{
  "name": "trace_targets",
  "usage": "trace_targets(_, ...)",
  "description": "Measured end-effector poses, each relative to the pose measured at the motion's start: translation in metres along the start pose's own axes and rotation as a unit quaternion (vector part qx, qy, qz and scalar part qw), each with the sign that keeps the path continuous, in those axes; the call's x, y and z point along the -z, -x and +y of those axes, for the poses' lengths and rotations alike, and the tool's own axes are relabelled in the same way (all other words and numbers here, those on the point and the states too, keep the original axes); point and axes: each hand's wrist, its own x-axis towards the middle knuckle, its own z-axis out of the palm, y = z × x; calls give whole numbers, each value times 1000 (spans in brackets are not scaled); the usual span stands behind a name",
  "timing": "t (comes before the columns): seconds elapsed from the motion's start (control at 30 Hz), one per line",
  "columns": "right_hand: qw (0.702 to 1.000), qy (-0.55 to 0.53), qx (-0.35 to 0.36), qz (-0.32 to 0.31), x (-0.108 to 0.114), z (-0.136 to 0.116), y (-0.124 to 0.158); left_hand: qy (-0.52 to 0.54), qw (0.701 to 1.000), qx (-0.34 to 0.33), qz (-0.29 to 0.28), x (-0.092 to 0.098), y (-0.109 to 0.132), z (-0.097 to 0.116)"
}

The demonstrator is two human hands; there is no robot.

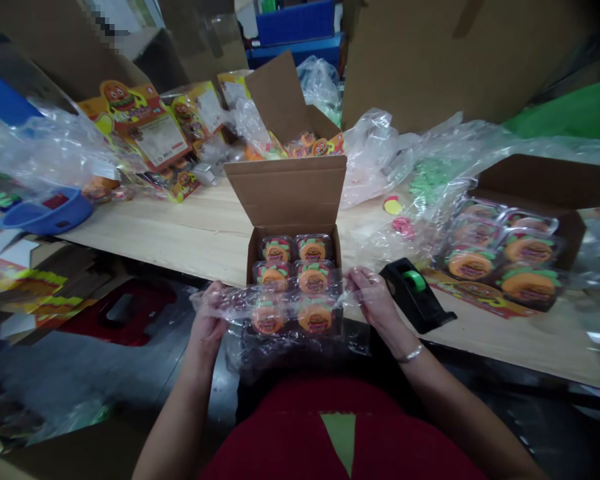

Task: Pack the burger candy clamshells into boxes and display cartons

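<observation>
A brown cardboard display box (291, 200) stands at the table's front edge with its lid raised. Inside sit several clear packs of burger-shaped toys (314, 281), in two columns. Across the box's near part stretches a clear plastic bag (235, 303), its loose end hanging below the table edge. My left hand (211, 313) grips the bag's left side with curled fingers. On the other side, my right hand (373, 293) pinches the bag close to the box's right wall. The nearest packs show through the plastic.
Right of my right hand stands a black tape dispenser (417, 297) with green tape. Beyond it is another open box of burger packs (527, 250). Crumpled plastic bags (375, 153) and printed display boxes (150, 130) line the back. A blue basin (47, 213) sits at left.
</observation>
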Motion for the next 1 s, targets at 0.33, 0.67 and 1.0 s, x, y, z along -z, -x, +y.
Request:
trace_targets(0.33,978,-163,119,-56,6,-54,-66,-6,999,1,44,-31,-12,-4)
trace_targets(0.67,877,172,257,-366,-43,-93,-85,-127,966,-226,6,-20,-15,13)
trace_targets(1.0,780,340,315,-421,3,-76,-24,-189,967,-119,-122,-37,-17,30)
